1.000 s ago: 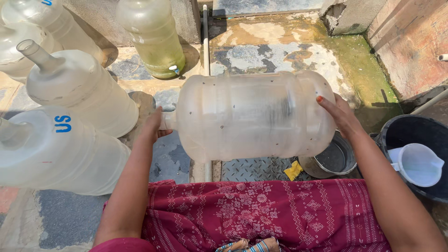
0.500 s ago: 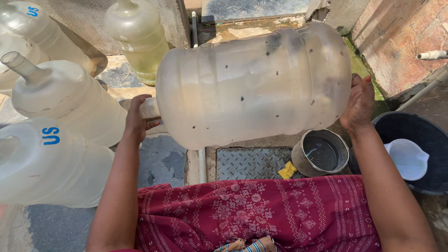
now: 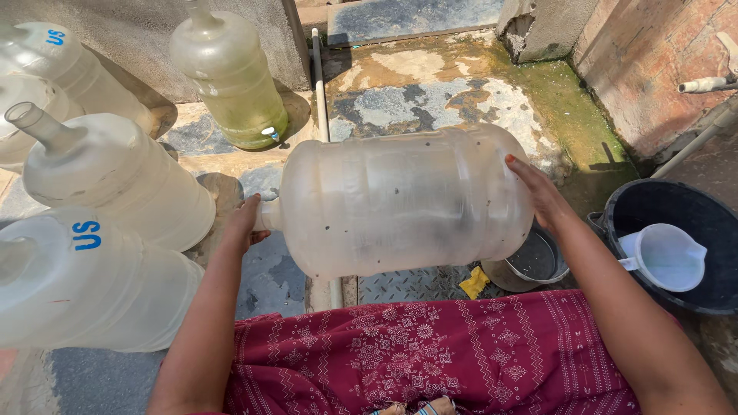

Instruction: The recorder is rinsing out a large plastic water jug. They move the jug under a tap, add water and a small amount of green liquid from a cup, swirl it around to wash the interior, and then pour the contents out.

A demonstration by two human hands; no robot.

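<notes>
I hold a large translucent plastic water jug (image 3: 400,204) sideways in the air above my lap, its neck pointing left. My left hand (image 3: 244,223) covers and grips the neck opening. My right hand (image 3: 538,192) presses flat against the jug's base on the right. The jug's wall is cloudy with small dark specks. Below it lies my red patterned skirt (image 3: 430,353).
Several similar jugs (image 3: 115,180) stand at the left and one greenish jug (image 3: 231,77) at the back. A black tub (image 3: 723,230) with a white plastic pitcher (image 3: 665,257) sits at the right. A metal pot (image 3: 534,261), a yellow scrap (image 3: 473,283) and a white pipe (image 3: 319,84) lie ahead.
The jug rose up towards me half a second ago and has now dropped back lower and farther away. Both hands kept their hold at neck and base.
</notes>
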